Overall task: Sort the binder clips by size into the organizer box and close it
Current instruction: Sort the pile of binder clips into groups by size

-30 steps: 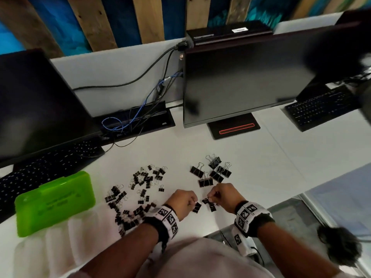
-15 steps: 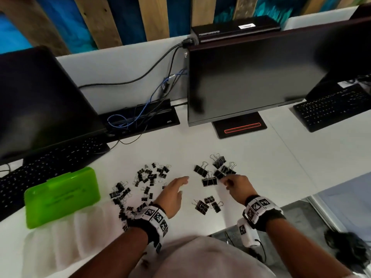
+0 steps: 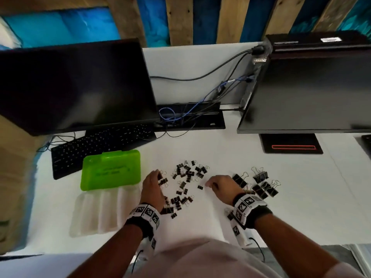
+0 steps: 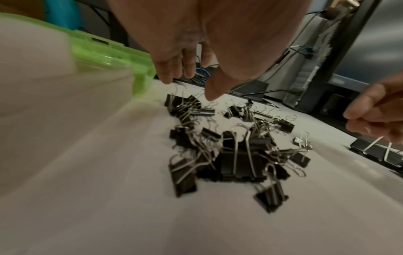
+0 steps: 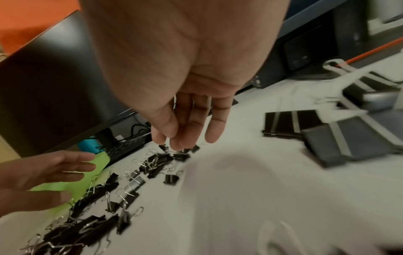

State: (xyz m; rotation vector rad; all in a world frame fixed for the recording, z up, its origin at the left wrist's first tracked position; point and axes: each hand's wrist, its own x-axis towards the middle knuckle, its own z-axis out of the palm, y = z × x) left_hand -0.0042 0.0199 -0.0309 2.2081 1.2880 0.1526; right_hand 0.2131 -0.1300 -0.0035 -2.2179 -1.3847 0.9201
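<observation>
The organizer box lies open at the left, its green lid (image 3: 110,171) behind its clear compartment tray (image 3: 96,213). Small black binder clips (image 3: 186,174) are scattered mid-desk, and a heap of medium ones (image 4: 237,163) lies nearer me. Large clips (image 3: 261,185) are grouped at the right. My left hand (image 3: 158,175) hovers over the clips beside the lid, fingers (image 4: 170,75) hanging relaxed and holding nothing. My right hand (image 3: 208,184) is between the small and large clips. Its thumb and fingertips (image 5: 174,139) are drawn close above a small clip (image 3: 200,187), with nothing seen between them.
Two dark monitors (image 3: 76,85) (image 3: 313,93) stand at the back. A black keyboard (image 3: 96,145) sits behind the green lid. Tangled cables (image 3: 180,115) and a dock lie between the monitors. The desk's front edge is near my body.
My view has swung left. The right hand has left the large clips and come left toward the small ones. The left hand has reached forward beside the green lid.
</observation>
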